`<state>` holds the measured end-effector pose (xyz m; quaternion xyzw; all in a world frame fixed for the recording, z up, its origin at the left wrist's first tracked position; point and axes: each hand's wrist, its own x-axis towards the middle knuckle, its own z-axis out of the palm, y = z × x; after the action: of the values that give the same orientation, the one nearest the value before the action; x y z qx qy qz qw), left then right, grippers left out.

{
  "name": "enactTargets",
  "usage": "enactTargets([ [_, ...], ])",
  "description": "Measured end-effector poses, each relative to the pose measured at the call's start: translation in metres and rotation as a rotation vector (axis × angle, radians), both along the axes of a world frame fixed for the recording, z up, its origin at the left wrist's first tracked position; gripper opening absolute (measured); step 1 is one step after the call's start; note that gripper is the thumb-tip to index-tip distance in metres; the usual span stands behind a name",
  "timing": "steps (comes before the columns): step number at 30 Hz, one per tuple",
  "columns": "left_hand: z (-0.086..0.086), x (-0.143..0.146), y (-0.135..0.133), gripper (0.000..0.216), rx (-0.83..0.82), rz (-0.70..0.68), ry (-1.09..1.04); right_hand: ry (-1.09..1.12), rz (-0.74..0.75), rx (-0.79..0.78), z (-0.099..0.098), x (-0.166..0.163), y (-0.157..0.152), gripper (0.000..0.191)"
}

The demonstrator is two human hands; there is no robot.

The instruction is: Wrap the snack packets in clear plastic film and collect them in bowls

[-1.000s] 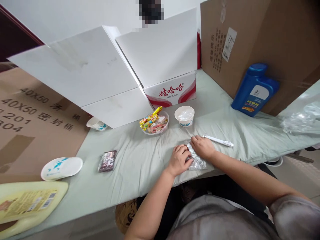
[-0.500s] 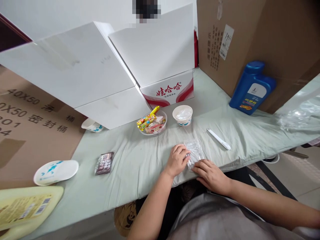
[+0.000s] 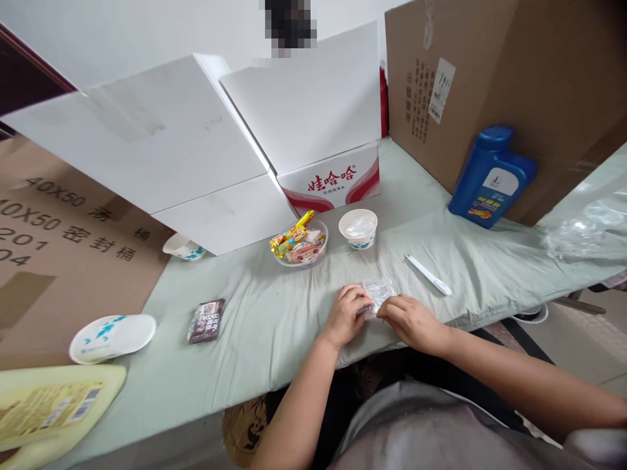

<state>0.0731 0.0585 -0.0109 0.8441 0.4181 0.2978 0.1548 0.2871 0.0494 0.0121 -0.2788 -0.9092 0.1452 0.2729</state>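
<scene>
A small clear plastic bag point(image 3: 379, 289) lies on the pale green cloth-covered table point(image 3: 274, 326) near its front edge. My left hand point(image 3: 349, 314) presses on the bag's left side with curled fingers. My right hand point(image 3: 410, 321) grips the bag's near right edge. A white pen-like tool point(image 3: 428, 275) lies just right of the bag. Behind it stand a clear bowl of wrapped snacks point(image 3: 300, 244) and a white paper bowl point(image 3: 358, 228).
A dark snack packet point(image 3: 208, 320), a paper lid point(image 3: 113, 336) and a yellow bottle point(image 3: 53, 405) lie to the left. White open cartons point(image 3: 235, 143), brown cardboard boxes point(image 3: 490, 85), a blue jug point(image 3: 491, 177) and crumpled plastic point(image 3: 582, 235) ring the back and right.
My right hand slid from the bag's far end down to its near edge, then lifted that edge up over the bag. My left hand stayed on the left side.
</scene>
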Motion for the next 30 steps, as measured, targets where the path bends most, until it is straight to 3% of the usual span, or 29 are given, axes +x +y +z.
enactTargets([
  [4, -0.008, -0.003, 0.003, 0.046, -0.024, 0.024, -0.063, -0.036, -0.089, 0.035, 0.001, -0.007, 0.034, 0.022],
  [9, -0.012, -0.005, 0.003, 0.073, -0.048, 0.093, -0.104, -0.184, -0.255, -0.064, -0.01, -0.015, 0.073, 0.017],
  [11, -0.01, -0.004, 0.003, 0.069, -0.047, 0.078, -0.088, -0.235, -0.284, -0.08, -0.017, -0.018, 0.079, 0.017],
  [17, 0.001, 0.001, 0.002, 0.029, -0.028, 0.068, 0.048, -0.296, -0.271, 0.03, -0.025, -0.02, 0.081, 0.017],
  [21, 0.001, 0.004, 0.001, 0.027, -0.017, 0.116, 0.101, -0.199, -0.332, 0.154, -0.018, -0.015, 0.072, 0.021],
  [23, 0.0, 0.004, 0.001, 0.028, -0.014, 0.113, 0.108, -0.15, -0.277, 0.188, -0.019, -0.014, 0.061, 0.026],
  [25, -0.001, 0.004, 0.001, 0.026, 0.0, 0.105, 0.084, -0.177, -0.173, 0.194, -0.025, -0.012, 0.049, 0.036],
  [27, -0.002, 0.004, 0.0, 0.026, 0.025, 0.109, 0.024, -0.254, -0.097, 0.172, -0.035, -0.012, 0.039, 0.062],
  [30, -0.004, 0.002, -0.001, 0.028, 0.081, 0.17, -0.086, -0.337, -0.082, 0.118, -0.047, -0.012, 0.033, 0.082],
])
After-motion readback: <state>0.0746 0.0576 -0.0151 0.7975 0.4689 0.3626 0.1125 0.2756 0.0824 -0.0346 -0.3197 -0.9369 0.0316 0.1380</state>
